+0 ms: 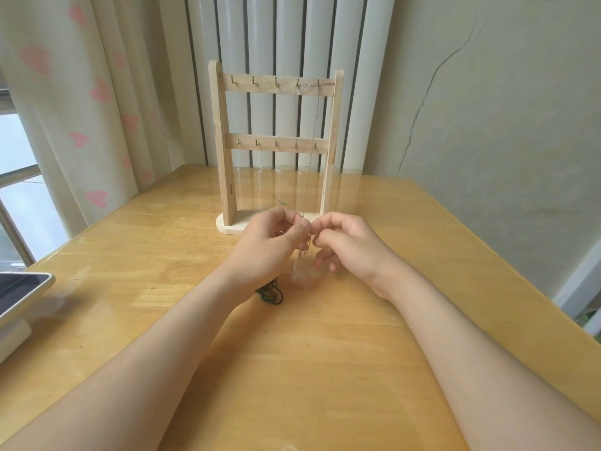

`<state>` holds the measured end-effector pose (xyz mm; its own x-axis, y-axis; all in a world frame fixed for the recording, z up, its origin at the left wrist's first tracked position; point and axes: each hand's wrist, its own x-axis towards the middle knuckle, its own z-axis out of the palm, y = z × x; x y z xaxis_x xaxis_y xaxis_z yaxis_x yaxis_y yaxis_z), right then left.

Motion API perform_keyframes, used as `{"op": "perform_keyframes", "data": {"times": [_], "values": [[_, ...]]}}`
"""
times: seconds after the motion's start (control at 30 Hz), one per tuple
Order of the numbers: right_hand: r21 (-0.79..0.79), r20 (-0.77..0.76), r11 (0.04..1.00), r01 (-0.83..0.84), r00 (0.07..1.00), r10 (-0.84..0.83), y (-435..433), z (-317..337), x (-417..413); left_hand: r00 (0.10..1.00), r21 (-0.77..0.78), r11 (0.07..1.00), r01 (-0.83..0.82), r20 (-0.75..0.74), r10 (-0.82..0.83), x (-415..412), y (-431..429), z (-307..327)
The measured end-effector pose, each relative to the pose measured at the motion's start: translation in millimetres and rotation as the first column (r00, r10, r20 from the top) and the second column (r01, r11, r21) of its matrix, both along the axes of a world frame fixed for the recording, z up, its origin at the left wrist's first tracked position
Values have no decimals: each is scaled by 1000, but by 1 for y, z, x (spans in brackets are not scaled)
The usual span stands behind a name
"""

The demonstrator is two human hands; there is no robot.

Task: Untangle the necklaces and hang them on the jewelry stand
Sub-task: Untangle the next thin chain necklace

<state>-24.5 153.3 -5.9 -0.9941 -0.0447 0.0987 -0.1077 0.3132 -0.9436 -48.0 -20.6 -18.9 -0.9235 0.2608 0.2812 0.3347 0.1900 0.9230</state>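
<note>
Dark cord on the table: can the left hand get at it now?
Probably not yet: the left hand pinches the thin chain, and the dark cord lies partly under its wrist.

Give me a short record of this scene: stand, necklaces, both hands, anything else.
stand: wooden jewelry stand, upright on the table, two hook rails
hung: thin chain on the top rail's right hooks, hanging down toward the base
left hand: pinches the thin chain's low end
right hand: pinches it too
loose: dark cord necklace by the left wrist
other: tablet, left edge
</note>
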Motion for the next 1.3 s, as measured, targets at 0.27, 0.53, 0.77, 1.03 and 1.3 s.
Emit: {"op": "perform_keyframes", "data": {"times": [0.27,0.53,0.77,1.03,1.3], "values": [[49,-44,999,-4,999,6,0,-4,1,998,30,999,25,52,-27,0,-1,2],[4,-32,994,110,993,-110,3,-2,-2,992,101,994,35,114,-47,-3,-2,0],[-235,61,969,72,996,-60,1,0,-5,986,115,992,53,150,-70,-4,-2,-3],[-299,2,945,133,990,-139,5,2,-8,992,67,998,13,127,-22,-4,0,-3],[-307,5,952,3,1000,-2,2,6,0,1000,-56,998,-7,-5,7,-5,0,-5]]}}
